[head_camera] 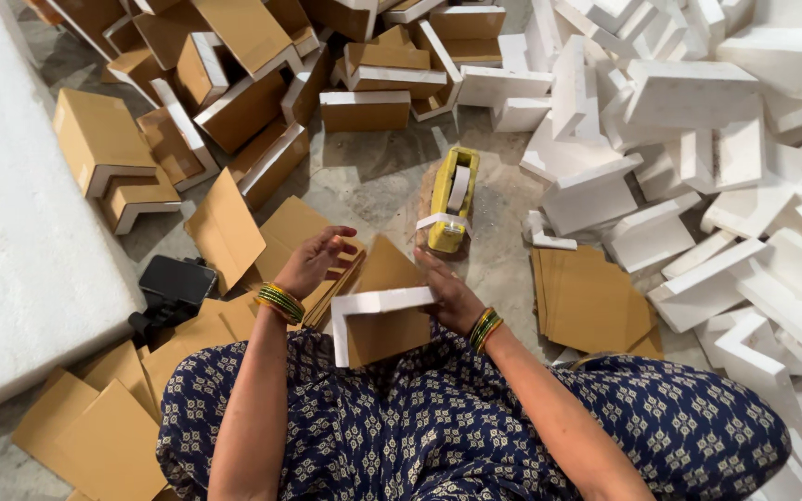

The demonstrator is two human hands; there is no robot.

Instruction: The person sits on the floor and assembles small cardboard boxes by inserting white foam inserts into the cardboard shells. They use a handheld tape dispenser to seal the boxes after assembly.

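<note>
I sit on the floor with a white L-shaped foam corner piece (378, 306) over my lap, a brown cardboard sheet (390, 329) laid against its inside. My right hand (447, 292) grips the foam's right end, thumb on top. My left hand (313, 262) hovers just left of it over a stack of cardboard sheets (294, 237), fingers curled and apart, holding nothing that I can see. A yellow tape dispenser (452, 199) stands on the floor just beyond both hands.
A heap of bare white foam corners (717, 158) fills the right side. Foam corners covered in cardboard (234, 83) pile up at the back left. More cardboard sheets (596, 301) lie at right. A black object (174, 288) and a big white foam slab (20, 232) sit left.
</note>
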